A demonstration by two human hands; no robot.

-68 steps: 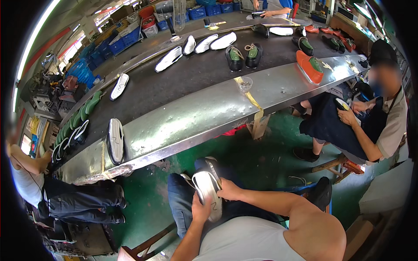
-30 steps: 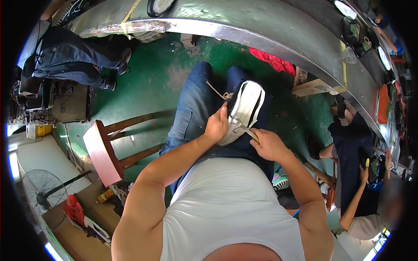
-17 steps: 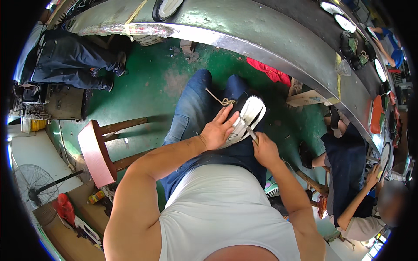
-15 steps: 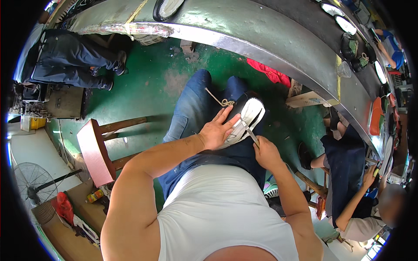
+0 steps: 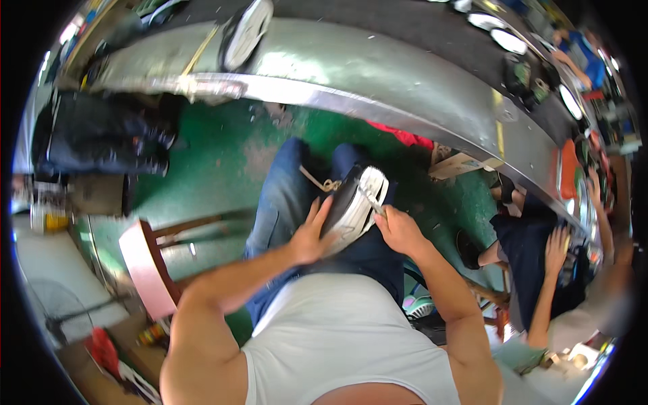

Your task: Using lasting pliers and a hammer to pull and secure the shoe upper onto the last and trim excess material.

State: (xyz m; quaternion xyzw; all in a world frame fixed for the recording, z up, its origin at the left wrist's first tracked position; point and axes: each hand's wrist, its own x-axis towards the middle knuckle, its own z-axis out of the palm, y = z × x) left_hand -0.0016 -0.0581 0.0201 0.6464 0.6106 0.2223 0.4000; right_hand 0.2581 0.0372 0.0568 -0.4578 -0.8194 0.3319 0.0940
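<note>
A dark shoe [image 5: 342,209] with a white sole rests on my lap, its sole turned partly up toward me. My left hand [image 5: 312,236] grips the shoe along its dark side and near end; motion blurs the fingertips. In my right hand [image 5: 399,231] is a slim metal-bladed knife [image 5: 366,194], its blade lying against the white sole near the far end. My fist covers most of the handle. A beige lace [image 5: 329,183] trails from the shoe's far left side over my jeans.
A long metal-edged workbench [image 5: 378,94] curves across the front, with a white-soled shoe [image 5: 248,37] on it. A wooden stool [image 5: 145,270] stands at my left. Another person [image 5: 540,270] sits close at my right; someone in dark trousers [image 5: 101,135] is at the far left.
My left hand has slid off the white sole to the shoe's dark side. My right hand has shifted a little left with the knife. The view has tilted upward, showing more bench.
</note>
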